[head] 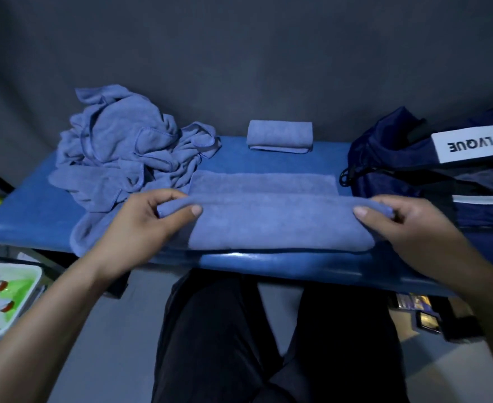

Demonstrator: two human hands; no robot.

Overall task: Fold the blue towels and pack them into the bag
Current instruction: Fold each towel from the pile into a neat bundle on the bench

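A blue towel [268, 216] lies flat across the front of the blue table [35, 210], its near half doubled over its far half. My left hand [152, 219] pinches the left end of the folded edge between thumb and fingers. My right hand [405, 225] pinches the right end the same way. A heap of unfolded blue towels [123, 146] sits at the back left. One folded towel [280, 136] rests at the back middle. The dark blue bag [414, 158] with a white label lies at the right.
A white tray [30, 274] with green contents stands low at the left, beside the table. My dark-trousered legs [239, 344] are under the table's front edge. A grey wall closes the back. Small dark items lie on the floor at the right [428, 318].
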